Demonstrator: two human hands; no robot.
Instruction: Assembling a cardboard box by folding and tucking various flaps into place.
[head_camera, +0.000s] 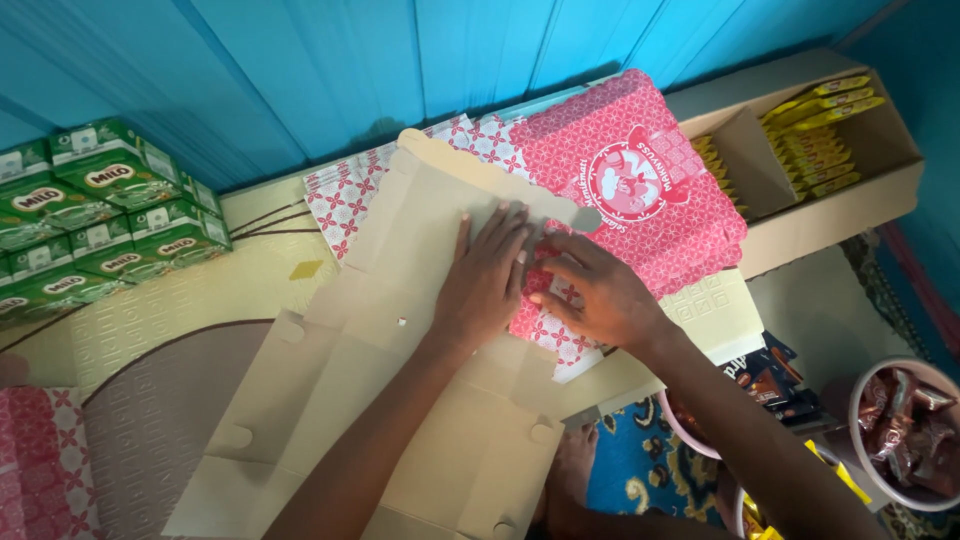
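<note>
Head view, left hand (487, 275): I see it at frame centre, open and flat, fingers spread, palm pressed on the unfolded cardboard box (400, 390).
Head view, right hand (592, 295): just right of the left one, fingers half curled, tips pinching the edge of a flap where brown board meets the pink patterned side; gripping that edge loosely.
Cardboard box: lies flat, plain brown inside up, running from centre to the lower edge of the frame; its pink printed panel (630, 180) sits upper right of centre.
Surface under it: cream embossed mat (160, 310), left of centre.
Green drink cartons (90, 220): stacked at the left edge, well apart from the hands.
Open carton of yellow packets (820, 130): upper right corner.
Bowl of brown wrapped sweets (905, 430): lower right.
Wall: blue, across the top.
</note>
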